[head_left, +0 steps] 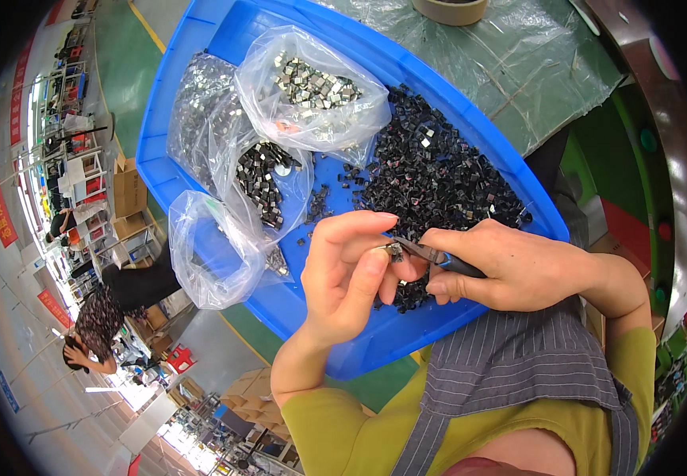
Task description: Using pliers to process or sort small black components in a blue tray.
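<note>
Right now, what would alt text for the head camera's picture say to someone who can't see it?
Over a blue tray, the left hand pinches a small part while the right hand holds pliers with their tips close to it. A heap of black pieces fills much of the tray, beside clear plastic bags of small items.
</note>
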Tool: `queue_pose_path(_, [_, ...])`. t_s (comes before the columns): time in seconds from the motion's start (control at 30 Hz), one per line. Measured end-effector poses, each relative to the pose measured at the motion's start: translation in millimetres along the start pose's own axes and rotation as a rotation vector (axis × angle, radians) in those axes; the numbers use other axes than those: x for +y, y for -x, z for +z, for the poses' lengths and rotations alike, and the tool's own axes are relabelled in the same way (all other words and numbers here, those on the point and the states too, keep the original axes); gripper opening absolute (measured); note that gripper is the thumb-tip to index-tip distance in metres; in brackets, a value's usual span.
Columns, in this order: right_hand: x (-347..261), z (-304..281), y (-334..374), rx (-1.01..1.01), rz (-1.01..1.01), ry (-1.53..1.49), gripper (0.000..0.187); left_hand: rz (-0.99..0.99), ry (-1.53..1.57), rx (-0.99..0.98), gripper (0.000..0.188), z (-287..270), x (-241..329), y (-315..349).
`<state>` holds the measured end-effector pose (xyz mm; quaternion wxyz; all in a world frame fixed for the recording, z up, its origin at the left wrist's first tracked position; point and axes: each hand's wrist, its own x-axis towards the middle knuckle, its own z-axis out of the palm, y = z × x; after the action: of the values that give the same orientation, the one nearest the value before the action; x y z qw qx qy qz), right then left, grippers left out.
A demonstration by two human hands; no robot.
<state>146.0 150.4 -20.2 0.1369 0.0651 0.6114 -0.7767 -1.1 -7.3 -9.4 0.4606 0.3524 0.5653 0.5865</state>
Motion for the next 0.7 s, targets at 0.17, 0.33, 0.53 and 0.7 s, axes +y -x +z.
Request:
queue_pose_path(0.17, [2.1, -1.0, 0.2, -0.032, -0.01, -0.004, 0.024, -0.025, -0.015, -0.019, 0.029, 0.7, 0.3, 1.7])
queue_pose_path(0.33, [1.3, -1.6, -1.0, -0.053, -0.021, -0.015, 0.026, -0.017, -0.029, -0.019, 0.03, 2.5, 2.0, 1.9])
queue_pose_path(0.53, [1.4, -0.7, -0.8, -0.049, -0.021, 0.008, 0.027, -0.053, -0.084, 0.032, 0.028, 5.3, 2.2, 0.8])
queue_pose_path(0.7, [-2.4, 1.6, -0.3, -0.017, -0.029, 0.054, 0.024, -0.059, -0.058, -0.008, 0.029, 6.1, 3.5, 3.8])
